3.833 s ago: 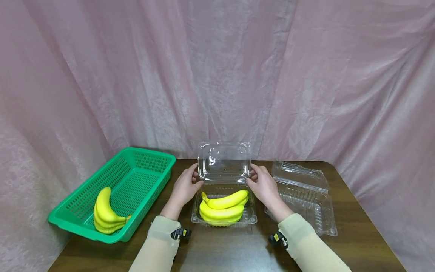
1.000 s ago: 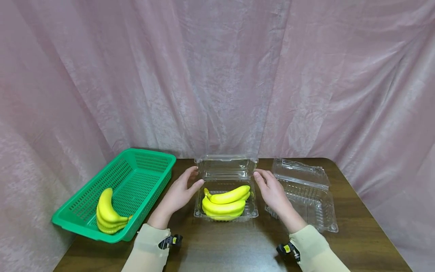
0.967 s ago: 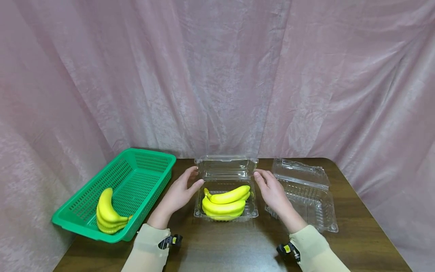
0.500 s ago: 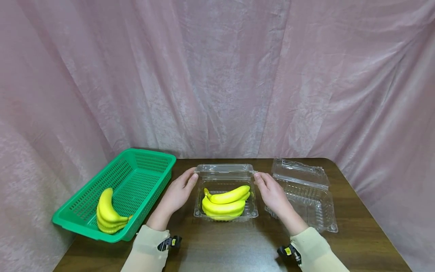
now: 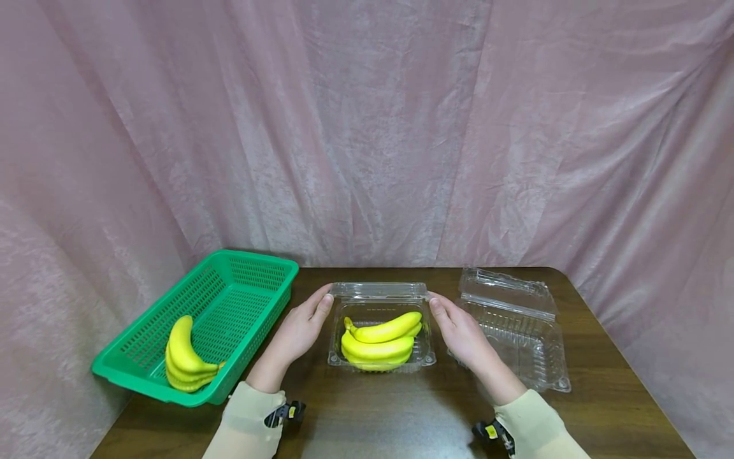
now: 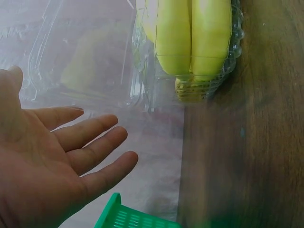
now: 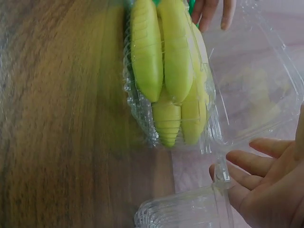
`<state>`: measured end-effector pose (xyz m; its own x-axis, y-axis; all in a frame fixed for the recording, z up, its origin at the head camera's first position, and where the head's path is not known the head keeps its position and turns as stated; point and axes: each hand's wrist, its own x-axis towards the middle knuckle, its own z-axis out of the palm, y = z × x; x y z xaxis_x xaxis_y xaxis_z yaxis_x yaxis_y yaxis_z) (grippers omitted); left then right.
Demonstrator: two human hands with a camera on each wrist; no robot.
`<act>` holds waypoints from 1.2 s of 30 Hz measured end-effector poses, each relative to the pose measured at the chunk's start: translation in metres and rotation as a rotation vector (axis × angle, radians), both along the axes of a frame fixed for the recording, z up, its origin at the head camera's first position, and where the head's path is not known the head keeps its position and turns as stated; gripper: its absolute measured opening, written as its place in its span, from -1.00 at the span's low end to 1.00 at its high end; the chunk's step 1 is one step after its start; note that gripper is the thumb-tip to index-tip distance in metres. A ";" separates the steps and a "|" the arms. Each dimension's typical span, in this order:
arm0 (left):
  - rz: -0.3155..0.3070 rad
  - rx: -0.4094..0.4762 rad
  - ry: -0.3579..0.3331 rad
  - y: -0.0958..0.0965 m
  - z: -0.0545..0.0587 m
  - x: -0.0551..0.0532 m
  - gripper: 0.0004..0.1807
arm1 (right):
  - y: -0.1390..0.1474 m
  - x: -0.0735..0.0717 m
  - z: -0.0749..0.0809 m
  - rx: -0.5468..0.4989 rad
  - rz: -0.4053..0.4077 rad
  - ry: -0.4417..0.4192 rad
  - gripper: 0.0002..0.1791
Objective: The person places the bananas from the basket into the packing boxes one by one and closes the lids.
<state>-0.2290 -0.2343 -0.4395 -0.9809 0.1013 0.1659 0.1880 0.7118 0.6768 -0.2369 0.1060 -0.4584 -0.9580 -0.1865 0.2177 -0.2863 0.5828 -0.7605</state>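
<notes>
A clear plastic clamshell box (image 5: 427,347) stands mid-table with a bunch of yellow bananas (image 5: 378,347) inside. Its lid (image 5: 378,288) is raised at the back and tips forward over the bananas. On the lid's left side is my left hand (image 5: 301,325), thumb at the corner. My right hand (image 5: 459,328) is at the opposite corner, fingertips right at the lid's edge. Both wrist views show straight, spread fingers on the left hand (image 6: 61,156) and the right hand (image 7: 270,175), close beside the lid.
A green plastic basket (image 5: 275,319) with another banana bunch (image 5: 186,357) stands at the left. Behind my right forearm lies a second clear clamshell box (image 5: 533,350), its lid folded back. A pink curtain (image 5: 367,127) hangs behind the brown wooden table (image 5: 378,414).
From upright, the box lid has swung forward and down. My hands first drew apart from it, then came back in to its side edges. Bananas and basket stay put.
</notes>
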 end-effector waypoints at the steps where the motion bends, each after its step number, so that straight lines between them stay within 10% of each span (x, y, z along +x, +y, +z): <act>1: 0.001 -0.003 -0.001 0.000 0.000 0.000 -0.24 | 0.000 0.001 0.000 -0.002 0.004 0.000 -0.30; 36: -0.100 -0.084 -0.066 -0.004 -0.002 0.014 -0.12 | 0.012 0.014 -0.004 -0.029 0.075 0.008 -0.37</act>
